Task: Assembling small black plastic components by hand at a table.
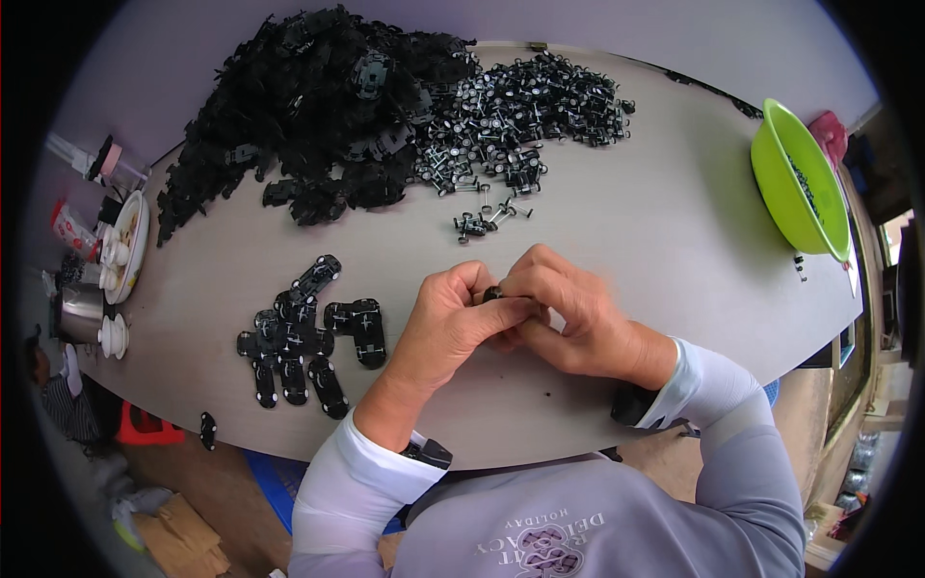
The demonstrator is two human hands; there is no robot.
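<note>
Over the near middle of the table, my left hand [436, 323] and my right hand [576, 313] meet with fingers pinched together. Between them is a small black toy car part [492, 293], mostly hidden by the fingers. To the left of my left hand lies a cluster of black toy car bases [286, 337] fitted with wheels. Beyond my hands, a few loose wheel axles [498, 214] rest on the table.
Black plastic car parts [299, 106] form a large heap at the far left, beside a pile of wheel axles [530, 101]. A green basin [792, 183] stands tilted at the right. Dishes [135, 246] line the left edge. One black piece [207, 431] lies at the near left edge.
</note>
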